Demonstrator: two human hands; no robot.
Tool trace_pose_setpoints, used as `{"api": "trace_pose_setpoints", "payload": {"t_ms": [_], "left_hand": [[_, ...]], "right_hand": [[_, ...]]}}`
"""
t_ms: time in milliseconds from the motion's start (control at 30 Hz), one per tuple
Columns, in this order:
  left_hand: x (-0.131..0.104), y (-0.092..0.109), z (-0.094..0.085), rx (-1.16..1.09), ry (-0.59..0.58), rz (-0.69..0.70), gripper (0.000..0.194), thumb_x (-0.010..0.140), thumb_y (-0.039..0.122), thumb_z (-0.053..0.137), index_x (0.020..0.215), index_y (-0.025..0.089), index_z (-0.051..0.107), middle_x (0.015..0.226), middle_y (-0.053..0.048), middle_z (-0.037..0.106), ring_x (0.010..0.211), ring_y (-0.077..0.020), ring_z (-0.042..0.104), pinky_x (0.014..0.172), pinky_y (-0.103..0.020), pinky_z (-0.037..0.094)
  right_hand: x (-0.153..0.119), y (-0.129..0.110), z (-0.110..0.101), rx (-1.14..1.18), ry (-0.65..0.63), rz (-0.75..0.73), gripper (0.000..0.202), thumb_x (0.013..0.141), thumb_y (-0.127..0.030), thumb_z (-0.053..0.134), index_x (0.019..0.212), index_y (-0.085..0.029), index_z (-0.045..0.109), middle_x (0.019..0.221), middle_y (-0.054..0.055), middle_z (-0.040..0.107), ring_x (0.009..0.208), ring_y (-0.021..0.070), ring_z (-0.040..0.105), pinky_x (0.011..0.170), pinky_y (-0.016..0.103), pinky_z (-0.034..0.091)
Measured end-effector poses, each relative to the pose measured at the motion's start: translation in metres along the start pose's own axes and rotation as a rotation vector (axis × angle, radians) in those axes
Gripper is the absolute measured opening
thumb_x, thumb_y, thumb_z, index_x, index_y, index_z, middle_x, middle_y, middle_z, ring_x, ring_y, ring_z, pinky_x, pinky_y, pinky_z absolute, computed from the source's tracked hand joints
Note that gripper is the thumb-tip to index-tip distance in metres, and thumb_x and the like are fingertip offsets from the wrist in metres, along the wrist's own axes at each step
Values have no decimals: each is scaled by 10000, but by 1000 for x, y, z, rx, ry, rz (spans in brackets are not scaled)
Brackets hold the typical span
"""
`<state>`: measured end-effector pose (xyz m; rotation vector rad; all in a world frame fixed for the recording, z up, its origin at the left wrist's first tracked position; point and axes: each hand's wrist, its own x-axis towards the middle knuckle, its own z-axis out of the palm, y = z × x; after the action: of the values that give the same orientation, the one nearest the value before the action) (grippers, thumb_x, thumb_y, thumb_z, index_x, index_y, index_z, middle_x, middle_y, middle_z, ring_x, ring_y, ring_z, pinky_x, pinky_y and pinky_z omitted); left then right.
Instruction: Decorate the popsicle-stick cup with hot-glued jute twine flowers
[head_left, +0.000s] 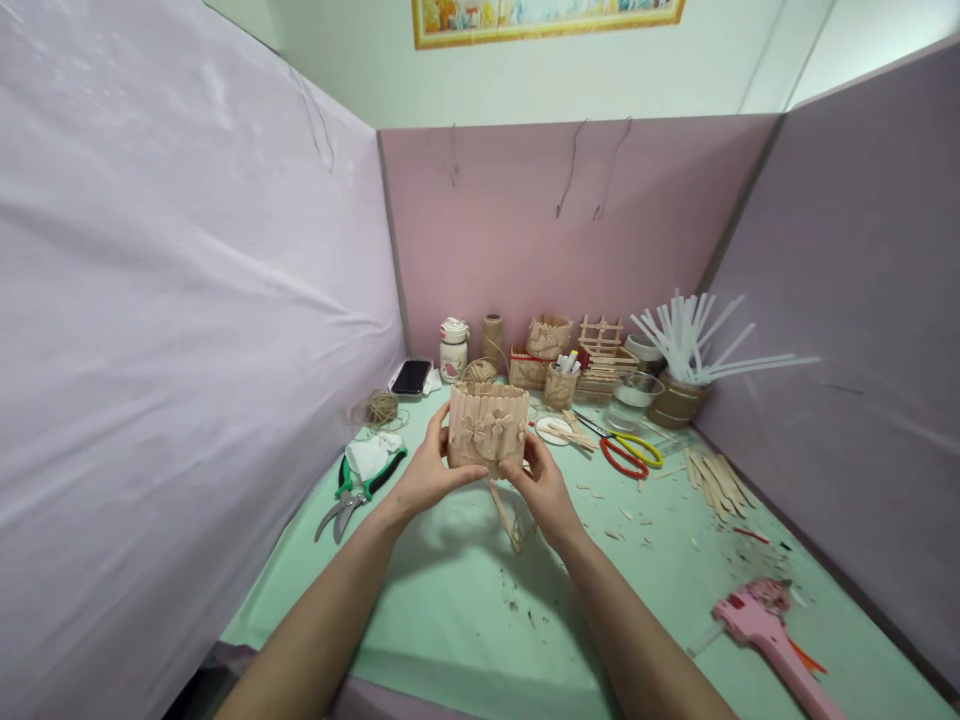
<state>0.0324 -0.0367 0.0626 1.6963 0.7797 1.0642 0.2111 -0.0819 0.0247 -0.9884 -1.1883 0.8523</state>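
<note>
A round box of upright wooden sticks [489, 420], with stick flowers on its front, is held up over the middle of the table. My left hand [431, 470] grips its left side, the thumb along the lower edge. On the right side, my right hand [541, 482] holds it with the thumb near the bottom corner. Both hands' other fingers are partly hidden by the box. Below it, a loose wooden stick [504, 518] lies on the green tabletop [450, 610].
Green-handled shears [351, 492] lie left. Scissors [626, 452], sticks [718, 482] and a pink glue gun [765, 630] lie right. Behind stand a glass bowl [632, 402], a jar [453, 352], twine and stick-made containers. Glue sticks [686, 340] fan outward at back right.
</note>
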Motion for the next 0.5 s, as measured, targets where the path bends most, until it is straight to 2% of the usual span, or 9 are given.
{"api": "trace_pose_setpoints", "payload": {"t_ms": [133, 167, 233, 300, 333, 500], "left_hand": [[-1, -4, -11, -57, 89, -13, 1168, 624, 449, 848, 1519, 192, 144, 1364, -193, 548, 1265, -329, 555, 1057, -501, 447], [-1, -6, -15, -55, 124, -17, 1177, 615, 447, 853, 1518, 187, 144, 1369, -198, 543, 1265, -329, 555, 1060, -503, 443], [-2, -11, -26, -33, 176, -28, 1197, 594, 436, 867, 1515, 177, 147, 1361, -207, 545, 1251, -335, 566, 1054, -515, 445], [-3, -19, -37, -20, 195, -30, 1210, 577, 422, 878, 1511, 172, 149, 1354, -212, 551, 1243, -338, 573, 1049, -525, 446], [-4, -25, -43, -26, 192, -27, 1207, 581, 409, 879, 1511, 178, 145, 1376, -215, 534, 1263, -334, 558, 1063, -523, 434], [-4, -57, -59, -69, 208, -70, 1221, 554, 346, 895, 1492, 180, 132, 1443, -235, 468, 1323, -332, 502, 1092, -533, 399]], "right_hand": [[-3, 7, 2, -33, -44, 65, 745, 680, -465, 783, 1312, -239, 461, 1357, 147, 550, 1197, 271, 580, 917, 439, 537], [-4, 7, 3, -32, -57, 110, 755, 674, -461, 783, 1313, -241, 448, 1299, 138, 583, 1139, 259, 609, 886, 429, 543], [-8, 4, 3, -18, -90, 208, 727, 695, -449, 763, 1305, -228, 434, 1041, 71, 666, 919, 217, 664, 798, 396, 547], [-12, -2, 3, -13, -122, 281, 668, 716, -428, 742, 1271, -202, 447, 764, -28, 629, 699, 173, 630, 705, 349, 522], [-14, -6, 2, -23, -131, 300, 631, 722, -419, 733, 1246, -192, 461, 691, -56, 592, 642, 159, 599, 669, 328, 501], [-17, -24, -4, -116, -169, 324, 534, 723, -405, 696, 1167, -174, 510, 669, -50, 587, 608, 144, 543, 622, 294, 433]]}}
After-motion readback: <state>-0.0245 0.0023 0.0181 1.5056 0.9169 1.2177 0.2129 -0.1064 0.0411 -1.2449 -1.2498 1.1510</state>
